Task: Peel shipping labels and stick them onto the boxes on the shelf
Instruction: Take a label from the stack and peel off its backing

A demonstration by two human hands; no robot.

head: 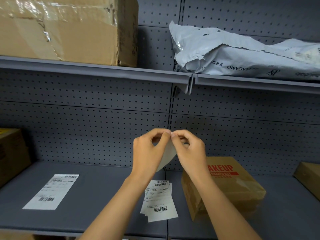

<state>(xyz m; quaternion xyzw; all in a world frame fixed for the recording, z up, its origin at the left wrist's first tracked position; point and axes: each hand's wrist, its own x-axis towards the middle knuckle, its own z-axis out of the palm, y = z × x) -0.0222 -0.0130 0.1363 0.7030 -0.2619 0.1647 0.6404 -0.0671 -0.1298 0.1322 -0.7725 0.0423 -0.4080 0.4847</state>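
We have one wide head-worn view, facing forward and slightly down into a grey shelf (90,196) at close range, our two forearms reaching in from the bottom edge, the upper shelf (97,71) crossing above.

Four cardboard boxes (223,186), one grey mailer bag (242,54), two hands (149,151).

Nothing much worn here: both forearms are bare all the way to the bottom edge of the shot, with no sleeves or cuffs showing. The left hand (147,149) and right hand (189,149) are gloveless, and I can't spot a watch, band or ring on either wrist or finger. The fingernails look short and plain.
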